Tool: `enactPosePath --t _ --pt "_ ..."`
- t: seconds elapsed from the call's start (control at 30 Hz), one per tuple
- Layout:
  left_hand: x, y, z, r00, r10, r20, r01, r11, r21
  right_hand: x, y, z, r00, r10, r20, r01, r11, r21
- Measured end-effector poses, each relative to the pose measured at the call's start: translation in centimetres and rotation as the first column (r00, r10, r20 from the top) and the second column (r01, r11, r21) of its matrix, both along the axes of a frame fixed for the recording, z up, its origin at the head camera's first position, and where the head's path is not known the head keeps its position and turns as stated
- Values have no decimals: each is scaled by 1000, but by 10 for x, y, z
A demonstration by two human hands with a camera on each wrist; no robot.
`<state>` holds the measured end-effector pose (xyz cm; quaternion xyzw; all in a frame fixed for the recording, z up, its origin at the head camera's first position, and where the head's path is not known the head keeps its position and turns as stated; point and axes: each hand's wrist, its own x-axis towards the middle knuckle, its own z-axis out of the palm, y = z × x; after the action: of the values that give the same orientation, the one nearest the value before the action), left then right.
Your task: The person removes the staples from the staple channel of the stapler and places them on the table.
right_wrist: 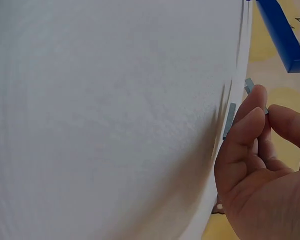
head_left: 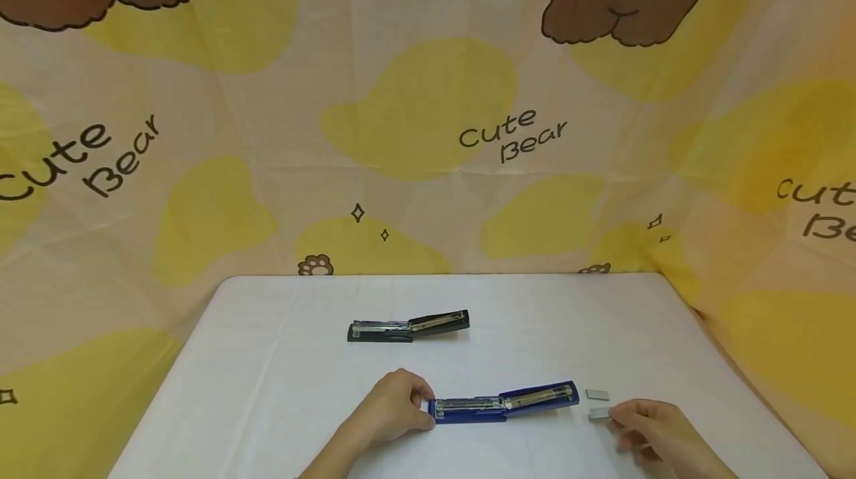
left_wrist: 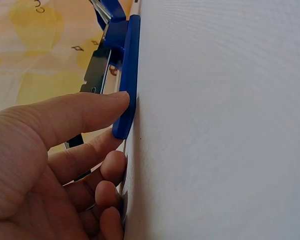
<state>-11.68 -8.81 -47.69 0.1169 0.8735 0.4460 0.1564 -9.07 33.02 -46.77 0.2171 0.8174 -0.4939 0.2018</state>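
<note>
A blue stapler (head_left: 468, 411) lies opened out on the white table, its top arm swung to the right and slightly raised. My left hand (head_left: 396, 406) grips the left end of its base; in the left wrist view the thumb (left_wrist: 89, 112) presses one side and the index finger touches the end. My right hand (head_left: 652, 431) pinches a small grey strip of staples (head_left: 599, 414) between thumb and fingertips, right of the stapler. A second staple strip (head_left: 598, 394) lies on the table just behind it. The right wrist view shows the pinched strip (right_wrist: 248, 85) partly hidden by fingers.
Farther back on the table (head_left: 281, 375), a black stapler (head_left: 381, 330) lies opened out in the same way. A patterned yellow cloth (head_left: 414, 108) hangs behind and along both sides of the table.
</note>
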Motion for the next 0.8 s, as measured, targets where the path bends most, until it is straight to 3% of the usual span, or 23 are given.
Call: enactPosePath --t 0.37,0.8 --pt "0 0 -1 1000 -18 -13 18 1000 0 -4 4 -7 999 -28 34 28 1000 -2" --pt "-1 0 -1 1000 -15 -10 15 1000 -6 -8 9 -9 998 -10 55 6 998 67"
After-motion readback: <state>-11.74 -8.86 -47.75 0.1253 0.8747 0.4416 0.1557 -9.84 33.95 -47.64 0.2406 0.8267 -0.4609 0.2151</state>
